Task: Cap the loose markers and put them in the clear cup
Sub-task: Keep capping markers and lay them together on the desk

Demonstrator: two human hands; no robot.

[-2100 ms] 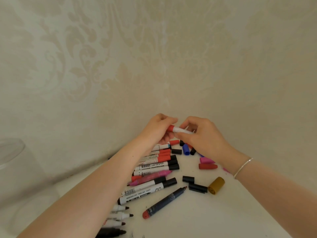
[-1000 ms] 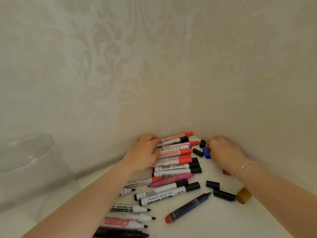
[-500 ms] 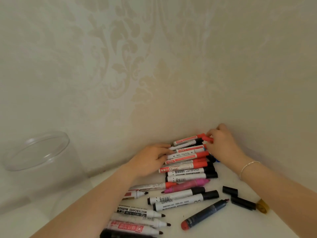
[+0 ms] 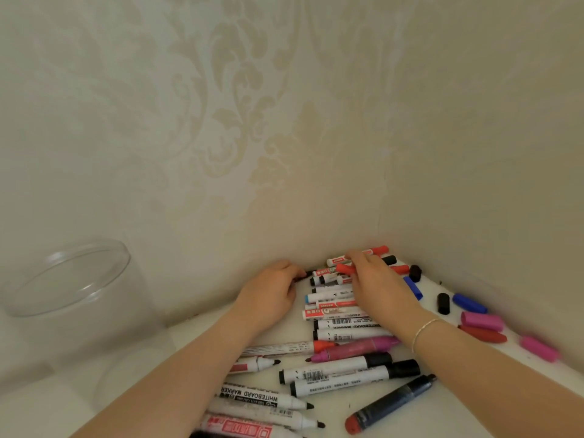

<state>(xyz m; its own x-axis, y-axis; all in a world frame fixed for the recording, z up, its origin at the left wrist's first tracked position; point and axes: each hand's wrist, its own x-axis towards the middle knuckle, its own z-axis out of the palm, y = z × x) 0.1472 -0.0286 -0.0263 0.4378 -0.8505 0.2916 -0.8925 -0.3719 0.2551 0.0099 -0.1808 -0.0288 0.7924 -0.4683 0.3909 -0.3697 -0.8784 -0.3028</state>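
Counter (image 4: 442,415): white, set into a corner.
Walls (image 4: 221,121): pale wallpaper with a faint leaf pattern, meeting behind the pile.
Cup (image 4: 68,298): clear, upright at far left, well apart from the pile.
Markers (image 4: 344,371): a loose pile lying flat in the corner; some capped in black or red, several nearest the camera with bare tips.
Loose caps (image 4: 480,320): blue, pink, red and black, scattered right of the pile along the wall.
Left hand (image 4: 271,298): fingers curled at the pile's left edge; what it holds, if anything, cannot be told.
Right hand (image 4: 376,286): reaches across the pile, fingers pinching a red cap (image 4: 344,268); a thin bracelet (image 4: 425,330) at the wrist.
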